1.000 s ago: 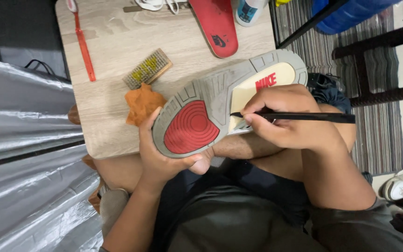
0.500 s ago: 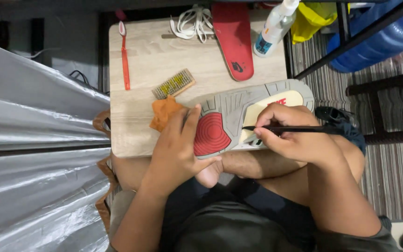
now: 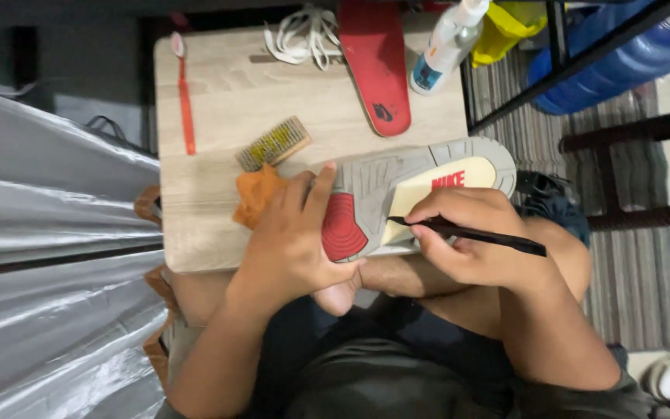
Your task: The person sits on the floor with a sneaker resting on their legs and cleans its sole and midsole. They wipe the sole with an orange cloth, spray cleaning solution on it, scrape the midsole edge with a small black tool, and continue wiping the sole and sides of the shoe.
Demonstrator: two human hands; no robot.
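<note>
One low wooden table stands in front of me, and on and over it I count one shoe, one red insole, one bundle of white laces, one white spray bottle, one flat scrubbing brush, one red-handled toothbrush and one orange cloth. The shoe is turned sole-up, its grey outsole carrying one red patch and one cream panel; its long axis runs roughly left to right across the view, rising slightly toward the right, with one rounded end pointing right past the table's near right corner and the other end under my left hand. It sits partly on the table edge and partly over my folded legs. My left hand is clasped over the left end of the shoe, fingers spread across the sole beside the red patch, the thumb side hidden beneath. My right hand is closed in a writing grasp on one thin black brush, which lies nearly level, handle trailing right, tip pointing left and meeting the lower edge of the cream panel. The shoe thus lies between both hands, above and just left of the right one.
</note>
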